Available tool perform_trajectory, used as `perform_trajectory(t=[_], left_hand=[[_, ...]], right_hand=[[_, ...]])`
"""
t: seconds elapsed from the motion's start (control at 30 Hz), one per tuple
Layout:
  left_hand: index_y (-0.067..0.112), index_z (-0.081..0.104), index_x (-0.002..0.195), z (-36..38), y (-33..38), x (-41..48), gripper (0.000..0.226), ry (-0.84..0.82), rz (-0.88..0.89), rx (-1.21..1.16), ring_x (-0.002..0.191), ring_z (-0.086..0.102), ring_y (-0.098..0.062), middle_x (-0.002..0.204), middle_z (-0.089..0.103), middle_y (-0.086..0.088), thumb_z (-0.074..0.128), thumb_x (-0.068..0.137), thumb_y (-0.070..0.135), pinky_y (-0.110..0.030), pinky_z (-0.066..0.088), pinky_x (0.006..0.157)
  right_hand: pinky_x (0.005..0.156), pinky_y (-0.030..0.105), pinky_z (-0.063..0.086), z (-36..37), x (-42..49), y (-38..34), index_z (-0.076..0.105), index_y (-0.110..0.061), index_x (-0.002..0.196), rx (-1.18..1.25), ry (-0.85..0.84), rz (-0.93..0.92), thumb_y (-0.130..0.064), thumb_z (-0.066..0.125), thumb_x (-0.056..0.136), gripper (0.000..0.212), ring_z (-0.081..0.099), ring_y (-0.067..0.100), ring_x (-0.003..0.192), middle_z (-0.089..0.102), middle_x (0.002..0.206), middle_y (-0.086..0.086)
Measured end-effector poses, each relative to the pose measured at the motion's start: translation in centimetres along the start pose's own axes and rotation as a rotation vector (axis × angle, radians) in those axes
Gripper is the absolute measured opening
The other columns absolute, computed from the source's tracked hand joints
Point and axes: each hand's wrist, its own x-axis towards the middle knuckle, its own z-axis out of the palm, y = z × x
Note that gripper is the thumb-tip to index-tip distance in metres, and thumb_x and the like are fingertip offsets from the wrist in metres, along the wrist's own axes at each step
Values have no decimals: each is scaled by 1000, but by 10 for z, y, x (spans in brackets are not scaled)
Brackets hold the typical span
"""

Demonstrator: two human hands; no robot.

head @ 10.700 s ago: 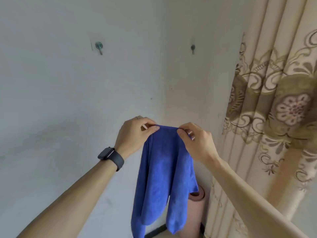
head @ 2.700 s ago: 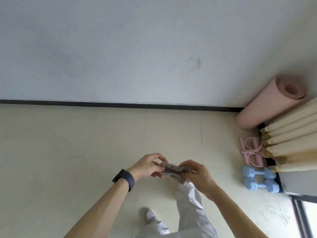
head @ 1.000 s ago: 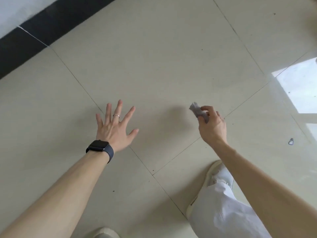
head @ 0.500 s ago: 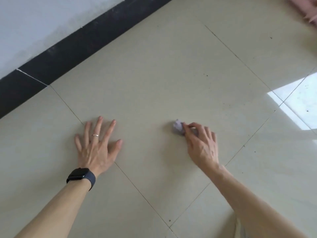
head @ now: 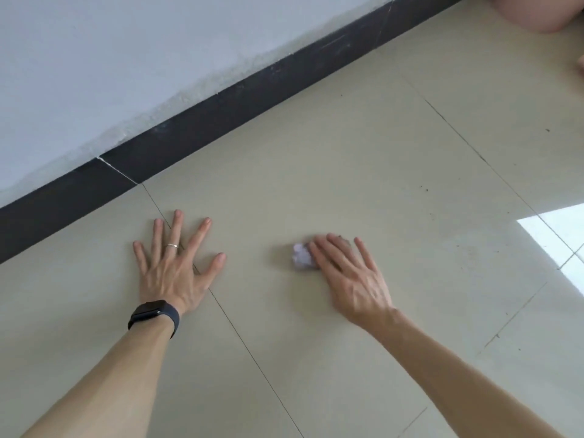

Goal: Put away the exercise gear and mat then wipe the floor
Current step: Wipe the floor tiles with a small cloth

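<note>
The left hand [head: 177, 270] lies flat on the tiled floor [head: 347, 153], palm down. Its fingers [head: 177, 229] are straight and spread wide, holding nothing, and it straddles a grout line. A thin ring [head: 172, 245] sits on one finger and a dark smartwatch [head: 155, 314] wraps the wrist.

Near it, to the right, the right hand [head: 350, 276] presses a small crumpled lilac cloth [head: 301, 257] against the floor. Its fingers [head: 335, 252] are straight and lie over the cloth, not curled round it. Only the cloth's left end shows past the fingertips, and the hand is slightly blurred.

A black skirting board [head: 221, 109] runs diagonally along the foot of the pale wall [head: 126, 58] beyond the hands. At the top right corner the end of a pink rolled mat [head: 534, 11] stands by the wall, well apart from both hands. A bright patch of light [head: 556, 235] reflects off the tiles at the right edge.
</note>
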Motion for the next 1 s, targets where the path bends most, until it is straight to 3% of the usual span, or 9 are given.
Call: perform_trajectory(t=[0.13,0.2,0.27,0.43,0.53,0.7,0.77,0.93,1.0], left_hand=[[60,-4,150,3,-2,3,71,13,1,11,153,-13,-23,165,-17,12,15,85,82,-61,1,120],[61,-7,148,4,-3,4,70,15,5,11,153,-14,-23,165,-18,13,15,85,82,-61,1,120],[60,-5,149,4,-5,4,70,13,12,-4,153,-14,-23,165,-17,12,17,86,81,-61,1,120],[58,3,151,1,-4,5,71,16,29,-36,154,-10,-24,166,-12,11,24,86,78,-62,2,120],[57,6,152,4,-7,4,71,43,41,-24,154,-6,-26,167,-9,9,25,87,77,-63,5,119],[55,4,153,6,-9,10,73,51,67,-16,154,1,-31,168,-7,6,25,87,78,-67,8,117],[56,3,153,7,-9,8,73,46,64,-31,154,0,-30,168,-8,6,25,86,78,-67,7,117],[54,6,153,5,-8,7,74,42,60,-30,154,-1,-30,168,-8,5,28,86,77,-66,6,117],[54,4,153,4,-8,7,74,37,64,-25,154,-2,-30,168,-9,5,27,86,78,-66,5,118]], right_hand=[[122,53,4,-12,76,60,25,-21,156,36,15,716,-35,37,102,58,6,29,151,9,165,8],[122,54,2,-8,104,43,14,-17,159,152,14,904,-44,30,102,64,1,28,152,8,166,9],[123,54,3,1,107,-1,13,-14,159,127,12,745,-44,26,102,66,2,26,153,11,166,8],[122,55,9,-2,100,-32,14,-33,159,13,-212,-90,-34,29,105,55,4,16,154,11,167,-4],[122,57,3,-12,158,29,11,-31,159,-113,-207,60,-45,19,105,56,1,15,154,4,167,-4],[120,59,-4,-35,256,76,0,-18,160,113,-170,845,-52,16,101,70,-7,20,153,-4,167,4],[122,54,-1,-24,255,37,6,-11,159,152,-108,716,-47,27,102,71,-1,24,154,3,167,10],[121,51,12,6,208,-40,24,-15,157,40,-147,-107,-33,33,103,57,20,24,151,23,164,6],[119,57,16,5,234,-9,25,-16,157,-45,-103,-41,-31,32,102,57,24,22,149,25,163,4]])
